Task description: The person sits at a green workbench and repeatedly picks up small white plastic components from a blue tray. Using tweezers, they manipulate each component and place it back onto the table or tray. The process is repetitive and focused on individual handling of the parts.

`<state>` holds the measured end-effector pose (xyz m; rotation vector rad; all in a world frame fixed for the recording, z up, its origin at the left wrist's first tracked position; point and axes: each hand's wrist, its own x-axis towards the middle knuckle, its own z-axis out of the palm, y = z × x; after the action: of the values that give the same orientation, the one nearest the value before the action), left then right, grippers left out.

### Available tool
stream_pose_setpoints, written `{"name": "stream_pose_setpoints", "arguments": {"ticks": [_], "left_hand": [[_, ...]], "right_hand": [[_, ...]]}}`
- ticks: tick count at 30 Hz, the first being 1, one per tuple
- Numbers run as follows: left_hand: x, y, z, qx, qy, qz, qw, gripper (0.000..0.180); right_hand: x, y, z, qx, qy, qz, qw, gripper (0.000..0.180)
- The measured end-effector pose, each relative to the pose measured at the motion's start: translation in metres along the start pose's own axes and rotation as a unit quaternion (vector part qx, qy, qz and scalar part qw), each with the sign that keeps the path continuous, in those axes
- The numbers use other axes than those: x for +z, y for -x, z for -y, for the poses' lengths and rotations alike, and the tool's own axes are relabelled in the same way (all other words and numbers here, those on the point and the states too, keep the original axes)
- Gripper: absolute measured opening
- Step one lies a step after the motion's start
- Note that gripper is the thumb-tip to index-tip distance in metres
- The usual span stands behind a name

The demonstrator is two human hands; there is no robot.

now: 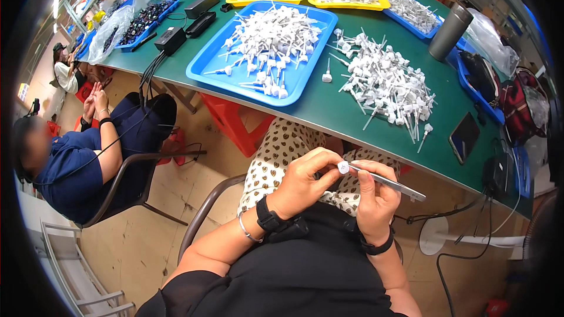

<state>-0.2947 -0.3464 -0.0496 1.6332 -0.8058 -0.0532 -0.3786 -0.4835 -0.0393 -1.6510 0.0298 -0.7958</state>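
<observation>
My left hand (306, 180) is closed in a pinch on a small white plastic part (343, 167), held above my lap in front of the table edge. My right hand (377, 199) grips a slim grey metal tool (399, 188), whose narrow end points at the white part; whether it is a pair of tweezers or a blade, I cannot tell. On the table ahead lies a loose heap of white stemmed plastic parts (388, 82). More of them fill part of a blue tray (207, 69) to its left.
Yellow trays (351, 5) of white parts stand at the back. A dark phone (464, 136) and a grey bottle (451, 32) are on the right of the green table (320, 102). At left, a co-worker (70, 152) sits in a chair. Cables (154, 73) hang over the edge.
</observation>
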Motion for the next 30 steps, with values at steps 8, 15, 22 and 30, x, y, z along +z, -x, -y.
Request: {"name": "stream_pose_setpoints", "arguments": {"ticks": [8, 15, 22, 30], "left_hand": [[0.0017, 0.0026, 0.0035, 0.03, -0.025, -0.011, 0.999, 0.016], [0.0008, 0.0025, 0.0023, 0.02, -0.024, -0.005, 1.0, 0.016], [0.0013, 0.0041, 0.0041, 0.026, -0.025, -0.011, 0.999, 0.016], [0.0013, 0.0042, 0.0052, 0.025, -0.032, -0.008, 0.999, 0.014]], "right_hand": [[-0.0014, -0.0026, -0.0033, -0.055, 0.075, 0.022, 0.995, 0.01], [-0.0021, -0.0041, 0.001, -0.051, 0.091, 0.03, 0.994, 0.008], [-0.0022, -0.0051, -0.001, -0.068, 0.096, 0.038, 0.992, 0.007], [-0.002, -0.0048, -0.0015, -0.058, 0.086, 0.041, 0.994, 0.006]]}}
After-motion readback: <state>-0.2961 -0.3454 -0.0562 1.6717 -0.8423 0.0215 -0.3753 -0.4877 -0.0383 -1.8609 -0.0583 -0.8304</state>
